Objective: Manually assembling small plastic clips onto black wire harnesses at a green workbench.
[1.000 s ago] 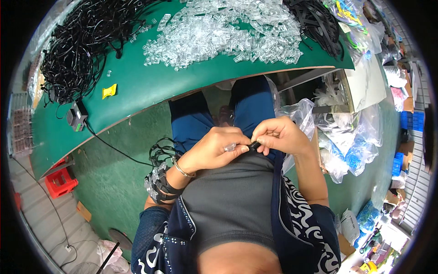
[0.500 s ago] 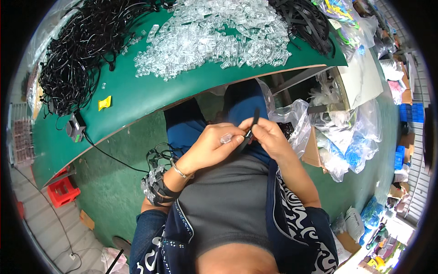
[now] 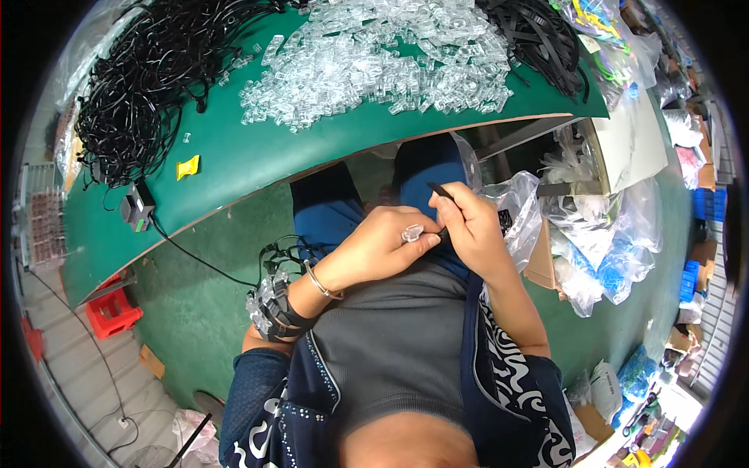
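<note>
My left hand (image 3: 390,243) and my right hand (image 3: 472,230) meet in front of my waist, above my lap. In my right hand's pinch is a narrow black strap (image 3: 440,190), its end sticking out past the fingers. The strap's lower part runs to my left fingertips, which are closed on it; most of it is hidden between the hands. A small clear plastic piece (image 3: 412,232) lies between my left thumb and forefinger. Several black straps with clear pieces (image 3: 273,308) are looped around my left forearm, behind a metal bangle (image 3: 318,282).
On the green table (image 3: 257,168) lie a heap of clear plastic pieces (image 3: 374,70), tangled black cords (image 3: 136,101), black straps (image 3: 546,43), a yellow packet (image 3: 187,167) and a small black device (image 3: 137,207) with a cable. Plastic bags (image 3: 593,242) stand at right, a red stool (image 3: 113,312) at left.
My right hand has shifted slightly right and upward, turning its back more to view. The strap's end has tipped over to the left. My left hand has moved a little to the right.
</note>
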`<state>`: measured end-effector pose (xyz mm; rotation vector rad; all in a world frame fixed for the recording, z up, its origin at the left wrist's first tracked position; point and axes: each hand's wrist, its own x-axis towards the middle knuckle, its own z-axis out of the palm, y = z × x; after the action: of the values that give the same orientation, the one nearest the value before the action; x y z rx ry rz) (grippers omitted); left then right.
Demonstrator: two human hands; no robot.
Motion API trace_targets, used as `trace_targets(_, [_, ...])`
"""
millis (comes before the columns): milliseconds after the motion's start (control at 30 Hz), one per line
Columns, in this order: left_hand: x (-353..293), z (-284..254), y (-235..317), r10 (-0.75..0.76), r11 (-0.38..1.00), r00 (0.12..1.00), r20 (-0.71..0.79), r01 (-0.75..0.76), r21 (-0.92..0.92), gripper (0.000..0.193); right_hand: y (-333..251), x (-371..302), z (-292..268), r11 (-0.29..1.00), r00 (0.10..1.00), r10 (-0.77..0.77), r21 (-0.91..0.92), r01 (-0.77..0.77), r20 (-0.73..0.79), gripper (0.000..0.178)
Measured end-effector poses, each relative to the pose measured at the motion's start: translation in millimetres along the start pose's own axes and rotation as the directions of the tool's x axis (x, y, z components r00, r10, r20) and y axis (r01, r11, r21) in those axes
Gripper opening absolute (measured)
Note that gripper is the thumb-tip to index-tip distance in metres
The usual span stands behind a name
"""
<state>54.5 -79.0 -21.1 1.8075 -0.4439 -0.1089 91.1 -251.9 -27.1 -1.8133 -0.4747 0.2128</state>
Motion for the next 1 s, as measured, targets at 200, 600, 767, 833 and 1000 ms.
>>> trace_targets(200, [6, 5, -7, 0.007, 1.000, 0.999, 0.052, -0.009, 0.025, 0.012, 31, 27, -11, 0.957, 0.956, -0.145, -0.283, 0.070, -0.256, 0.012])
trace_targets(600, [57, -46, -19, 0.110, 0.773, 0.824, -0.556, 0.281, 0.569, 0.019, 19, 22, -18, 0.893, 0.965, 0.262, 0.372, -0.254, 0.029, 0.016])
trace_targets(767, [74, -43, -25, 0.062, 0.668, 0.824, -0.564, 0.385, 0.636, 0.018, 22, 23, -10, 0.871, 0.968, 0.249, 0.437, -0.225, 0.002, 0.014])
trace_targets(833, [75, -43, -25, 0.071, 0.667, 0.822, -0.564, 0.382, 0.640, 0.018, 24, 23, -10, 0.881, 0.965, 0.261, 0.405, -0.247, 0.021, 0.013])
trace_targets(1000, [75, -43, -31, 0.090, 0.679, 0.829, -0.553, 0.354, 0.642, 0.018, 21, 24, -6, 0.899, 0.962, 0.270, 0.348, -0.267, 0.041, 0.013])
